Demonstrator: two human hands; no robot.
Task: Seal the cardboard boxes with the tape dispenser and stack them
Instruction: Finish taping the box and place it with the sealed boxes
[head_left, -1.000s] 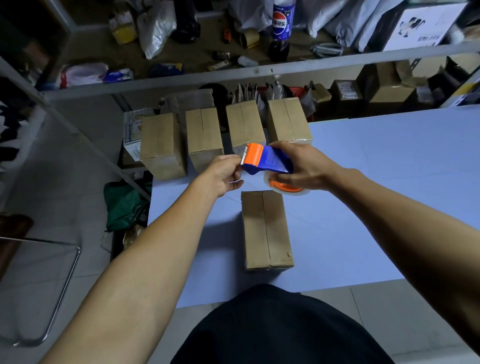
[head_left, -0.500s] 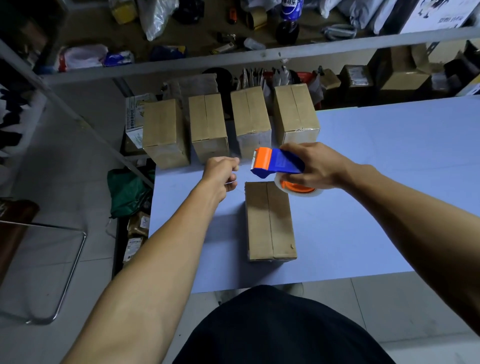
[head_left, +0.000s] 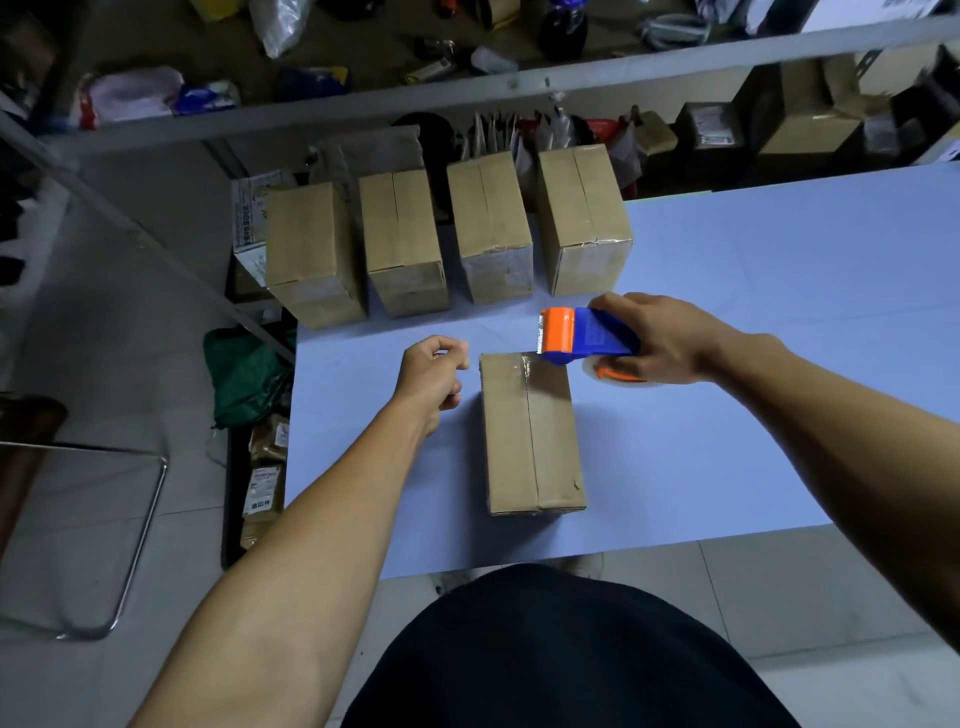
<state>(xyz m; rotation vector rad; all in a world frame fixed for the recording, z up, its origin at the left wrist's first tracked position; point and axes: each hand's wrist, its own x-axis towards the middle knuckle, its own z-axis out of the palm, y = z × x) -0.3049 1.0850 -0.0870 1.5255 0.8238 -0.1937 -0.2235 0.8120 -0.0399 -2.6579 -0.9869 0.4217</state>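
The right hand (head_left: 660, 338) grips the blue-and-orange tape dispenser (head_left: 582, 335), its orange nose at the far end of the near cardboard box (head_left: 530, 431) on the table (head_left: 779, 312). The left hand (head_left: 428, 374) hovers just left of that box, fingers loosely curled, holding nothing I can make out. Four more boxes (head_left: 447, 234) stand in a row along the table's far edge
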